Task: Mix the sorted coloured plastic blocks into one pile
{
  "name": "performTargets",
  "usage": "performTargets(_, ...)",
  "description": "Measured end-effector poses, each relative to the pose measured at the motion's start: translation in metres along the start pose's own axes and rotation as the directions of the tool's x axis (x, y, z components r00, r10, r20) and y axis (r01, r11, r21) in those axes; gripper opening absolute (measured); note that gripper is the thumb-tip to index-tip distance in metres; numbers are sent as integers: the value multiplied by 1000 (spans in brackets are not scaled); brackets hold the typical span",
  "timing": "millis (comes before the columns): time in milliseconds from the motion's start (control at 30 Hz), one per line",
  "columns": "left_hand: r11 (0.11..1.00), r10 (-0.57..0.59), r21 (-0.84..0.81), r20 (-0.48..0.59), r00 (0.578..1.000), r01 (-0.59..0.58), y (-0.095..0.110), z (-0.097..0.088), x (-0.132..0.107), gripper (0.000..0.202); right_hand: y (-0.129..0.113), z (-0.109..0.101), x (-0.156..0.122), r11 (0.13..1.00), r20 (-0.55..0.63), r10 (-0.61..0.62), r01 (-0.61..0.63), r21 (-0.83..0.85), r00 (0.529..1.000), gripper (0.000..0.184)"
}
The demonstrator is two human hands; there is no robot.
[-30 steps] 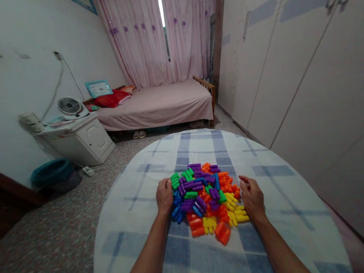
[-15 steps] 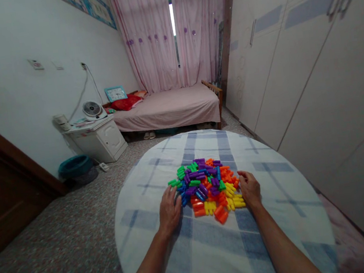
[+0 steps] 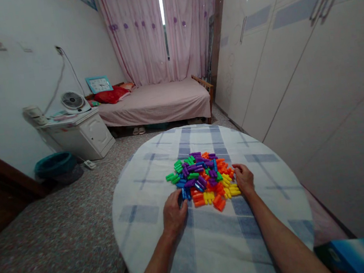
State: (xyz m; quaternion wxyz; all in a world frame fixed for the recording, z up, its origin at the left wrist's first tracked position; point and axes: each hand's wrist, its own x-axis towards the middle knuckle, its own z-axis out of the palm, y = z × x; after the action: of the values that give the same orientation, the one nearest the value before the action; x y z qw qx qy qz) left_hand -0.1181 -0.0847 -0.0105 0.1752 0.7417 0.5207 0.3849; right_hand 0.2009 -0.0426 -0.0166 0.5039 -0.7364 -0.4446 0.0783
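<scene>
A heap of plastic building blocks (image 3: 203,174) in purple, green, blue, orange and yellow lies on the round table. My left hand (image 3: 174,213) is at the heap's near left side, thumb and forefinger apart, with the fingertips beside a blue block (image 3: 186,193). At the right side, my right hand (image 3: 244,179) rests with its forefinger reaching to the edge of the orange blocks (image 3: 223,167). Its other fingers are loosely bent and partly hidden. Yellow blocks (image 3: 232,190) lie just left of that wrist. A wide orange block (image 3: 219,202) sits nearest to me.
A blue-and-white checked cloth (image 3: 213,248) covers the table. Beyond stand a bed (image 3: 157,104) and a white cabinet (image 3: 96,132) with a fan (image 3: 74,101). A bin (image 3: 56,166) is at left, wardrobes (image 3: 294,72) at right. A blue box (image 3: 362,256) shows at lower right.
My left hand has moved nearer to me and right, from the green and blue blocks to the blue one at the near edge. The view has shifted, and a blue box now shows.
</scene>
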Motion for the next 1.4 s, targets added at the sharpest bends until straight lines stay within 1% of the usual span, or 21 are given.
performTargets(133,998,43,53,-8,999,-42,-1,3,0,41,3,2,1,1000,26,-18,18,8,999,41)
performTargets(267,994,36,100,-20,999,-34,0,3,1,42,8,3,5,999,47,-23,22,27,999,43)
performTargets(400,992,23,128,-21,1000,-20,2,3,2,40,15,-2,8,997,104,-38,31,74,994,42)
performTargets(500,989,23,143,-14,1000,-21,2,3,2,39,20,-9,3,992,140,-69,53,113,988,41)
performTargets(600,985,38,170,16,999,-40,1,3,2,43,22,-16,-7,990,157,-102,85,114,982,42)
performTargets(767,968,88,229,69,994,-102,4,3,4,53,16,-19,-19,986,161,-161,151,72,974,42)
performTargets(900,950,29,308,61,998,-47,13,4,10,53,9,-21,-23,981,162,-192,187,48,968,42)
performTargets(1000,927,-31,376,28,999,18,20,9,15,53,7,-22,-24,979,162,-206,203,34,965,42)
performTargets(1100,913,-76,401,-8,997,73,23,13,16,50,7,-23,-24,976,163,-216,215,24,963,42)
performTargets(1200,929,-159,328,-63,985,171,21,12,12,48,7,-23,-24,976,165,-219,218,20,962,42)
performTargets(1300,943,-280,141,-160,947,303,22,5,8,47,7,-23,-24,976,165,-219,218,26,962,40)
performTargets(1367,945,-313,30,-220,924,327,29,1,8,47,7,-23,-24,976,166,-219,217,34,961,39)
performTargets(1400,951,-299,0,-233,925,308,35,-1,9,48,7,-23,-24,976,167,-220,216,39,961,39)
